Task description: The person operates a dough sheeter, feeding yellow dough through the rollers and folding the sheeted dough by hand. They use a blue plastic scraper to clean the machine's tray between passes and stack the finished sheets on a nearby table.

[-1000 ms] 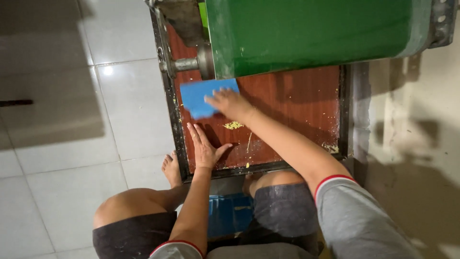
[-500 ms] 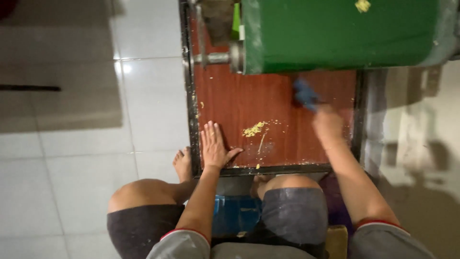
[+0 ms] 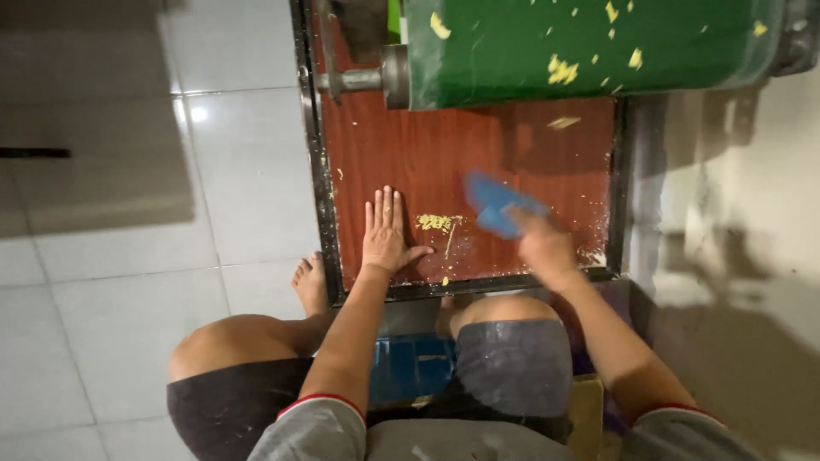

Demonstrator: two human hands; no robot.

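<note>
Right hand [image 3: 540, 248] grips blue scraper [image 3: 495, 203], beside yellow crumbs [image 3: 437, 223]; left hand [image 3: 386, 232] flat.

I'm seeing my right hand [image 3: 540, 248] and the blue scraper [image 3: 497, 203] blurring; the green roller [image 3: 589, 47] is running off the top edge.

The left hand [image 3: 386, 235] lies flat, palm down, fingers together and straight, thumb spread, arm extended. The right hand [image 3: 541, 248] is blurred, fingers closed in a grip, forearm angled inward.

Glossy white floor tiles [image 3: 128, 256]
</note>
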